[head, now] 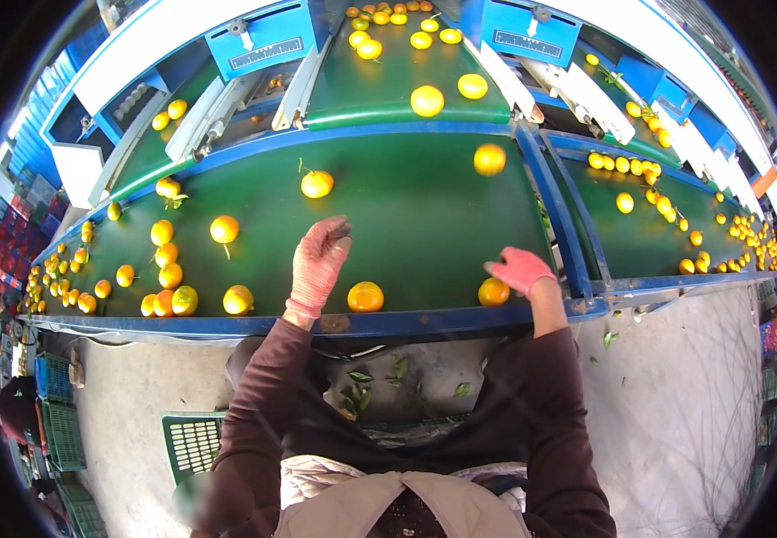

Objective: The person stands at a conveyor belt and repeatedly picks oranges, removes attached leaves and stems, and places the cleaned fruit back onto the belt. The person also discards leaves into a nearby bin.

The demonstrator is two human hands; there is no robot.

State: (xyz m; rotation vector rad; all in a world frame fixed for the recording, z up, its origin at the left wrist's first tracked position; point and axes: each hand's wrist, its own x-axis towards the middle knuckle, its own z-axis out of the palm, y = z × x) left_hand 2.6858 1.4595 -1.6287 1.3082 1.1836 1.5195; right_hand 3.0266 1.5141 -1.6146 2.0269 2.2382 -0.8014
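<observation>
My left hand (321,262), in a pink knit glove with darkened fingertips, hovers above the green conveyor belt (415,222) with its fingers curled; whether anything small is between them cannot be told. An orange citrus fruit with a stem (317,183) lies beyond it, and another orange fruit (365,296) rests by the near rail. At the right, my right hand (521,270), also gloved in pink, is over a citrus fruit (493,292); a firm hold is not visible. Farther up, a blurred citrus fruit (490,159) is below the feeding belt (402,81).
A blue metal rail (428,321) edges the belt, and a blue divider (553,215) separates a second fruit-laden belt (644,235). Many fruits gather at the left. Below are a green plastic crate (193,447) and loose leaves (356,397) on the concrete floor.
</observation>
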